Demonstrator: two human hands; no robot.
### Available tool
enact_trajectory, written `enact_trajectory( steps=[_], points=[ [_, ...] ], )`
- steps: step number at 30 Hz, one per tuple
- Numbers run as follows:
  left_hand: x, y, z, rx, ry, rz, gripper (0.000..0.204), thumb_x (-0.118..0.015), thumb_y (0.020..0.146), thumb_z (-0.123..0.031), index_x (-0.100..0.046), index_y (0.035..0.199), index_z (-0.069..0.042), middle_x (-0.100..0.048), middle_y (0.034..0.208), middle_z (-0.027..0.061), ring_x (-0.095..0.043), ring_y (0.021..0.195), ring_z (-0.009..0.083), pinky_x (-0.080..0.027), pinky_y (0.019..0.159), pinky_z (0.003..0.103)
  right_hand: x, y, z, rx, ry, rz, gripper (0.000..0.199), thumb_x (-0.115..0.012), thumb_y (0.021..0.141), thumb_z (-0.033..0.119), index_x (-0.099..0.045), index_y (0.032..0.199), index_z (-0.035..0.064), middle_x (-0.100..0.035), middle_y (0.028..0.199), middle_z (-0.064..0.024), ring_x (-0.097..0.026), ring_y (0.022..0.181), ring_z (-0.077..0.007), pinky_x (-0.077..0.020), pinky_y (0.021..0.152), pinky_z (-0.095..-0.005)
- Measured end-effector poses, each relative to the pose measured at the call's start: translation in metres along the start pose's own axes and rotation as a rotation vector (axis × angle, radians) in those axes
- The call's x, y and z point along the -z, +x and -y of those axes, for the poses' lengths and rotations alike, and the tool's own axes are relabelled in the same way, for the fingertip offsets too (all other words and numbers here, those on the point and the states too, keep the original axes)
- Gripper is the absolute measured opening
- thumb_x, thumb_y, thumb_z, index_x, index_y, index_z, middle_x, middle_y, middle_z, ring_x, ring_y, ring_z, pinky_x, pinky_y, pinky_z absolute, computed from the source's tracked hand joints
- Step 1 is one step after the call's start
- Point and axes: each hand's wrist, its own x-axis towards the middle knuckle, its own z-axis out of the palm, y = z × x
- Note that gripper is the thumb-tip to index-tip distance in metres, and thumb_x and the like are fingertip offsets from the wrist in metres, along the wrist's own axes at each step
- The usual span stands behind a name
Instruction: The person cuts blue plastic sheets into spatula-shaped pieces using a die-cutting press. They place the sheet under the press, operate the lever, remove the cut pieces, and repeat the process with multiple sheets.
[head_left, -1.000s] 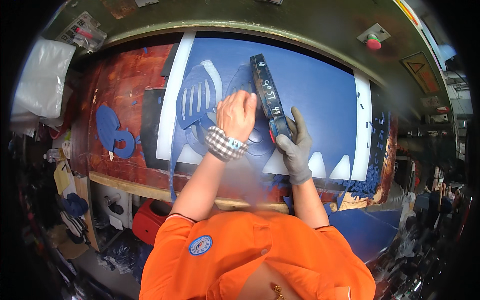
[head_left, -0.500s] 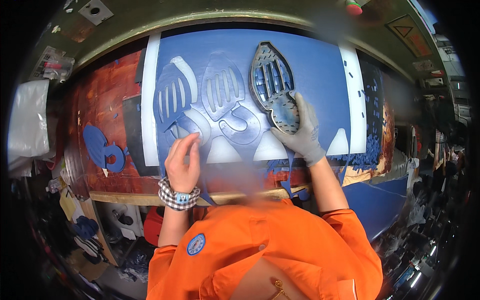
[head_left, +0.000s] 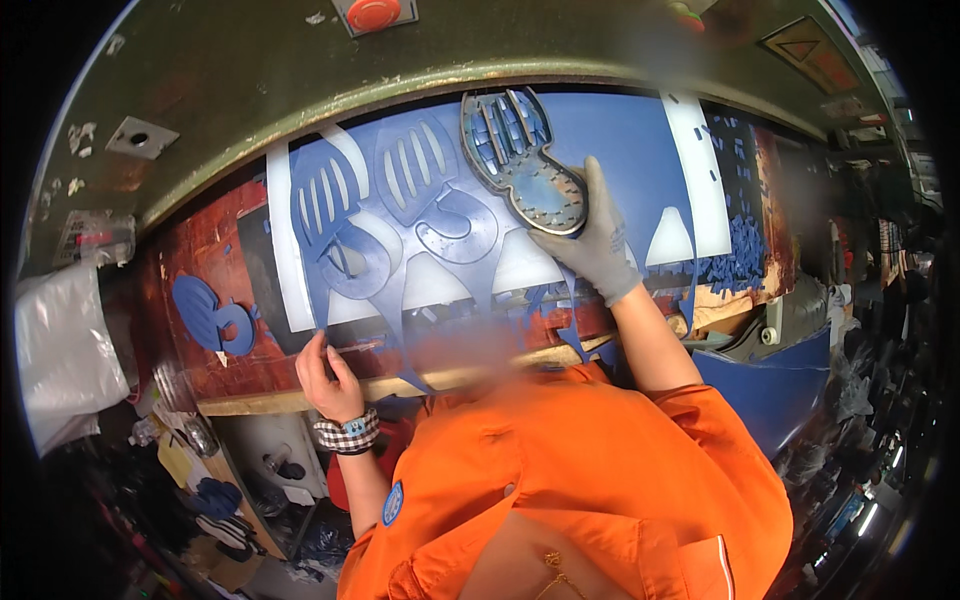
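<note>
A blue sheet point(head_left: 625, 135) lies on a white board point(head_left: 705, 200), with two slotted sole-shaped outlines point(head_left: 418, 170) cut into its left half. Just right of these stands a metal cutting die point(head_left: 545, 190), a sole-shaped frame with slots and blue bits inside its toe half. My right hand point(head_left: 600, 245), in a grey glove, grips the die's rounded near end, thumb below and fingers along its right side. My bare left hand point(head_left: 328, 378) is at the sheet's near left corner, fingertips at a narrow blue strip; its thumb shows slightly apart, and whether it pinches the strip is unclear.
A cut blue slotted piece point(head_left: 215, 315) lies on the red-brown worktable point(head_left: 190, 260) at the left. Small blue scraps point(head_left: 735, 260) are heaped at the right. Beyond the board runs a green machine beam point(head_left: 540, 40) with a red button point(head_left: 373, 14). A plastic bag point(head_left: 65, 350) hangs at far left.
My left hand has moved left and nearer, away from the cut shapes to the sheet's corner. The die has turned, its toe end swinging left, still in my right hand. The view has tilted.
</note>
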Motion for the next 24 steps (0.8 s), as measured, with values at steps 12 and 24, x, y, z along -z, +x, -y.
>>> enact_trajectory(
  steps=[12, 24],
  points=[
    [-0.076, 0.069, 0.031, 0.225, 0.218, -0.057, 0.031, -0.052, 0.102, -0.028, -0.067, 0.120, -0.008, -0.069, 0.086, 0.0189, -0.061, 0.073, 0.0372, -0.047, 0.067, 0.047, 0.065, 0.181, -0.039, 0.038, -0.475, -0.531, 0.096, -0.064, 0.093, 0.044, -0.013, 0.150, -0.0131, -0.029, 0.146, -0.0404, -0.027, 0.139, -0.0520, -0.0253, 0.114, -0.0560],
    [-0.107, 0.132, 0.046, 0.225, 0.240, -0.095, 0.029, -0.050, 0.103, -0.029, -0.067, 0.114, -0.008, -0.070, 0.087, 0.0214, -0.065, 0.077, 0.0416, -0.048, 0.067, 0.050, 0.045, 0.185, -0.061, -0.001, -0.563, -0.533, 0.106, -0.074, 0.086, 0.045, -0.012, 0.150, -0.0126, -0.017, 0.149, -0.0436, -0.021, 0.140, -0.0553, -0.0244, 0.114, -0.0575]
  ],
)
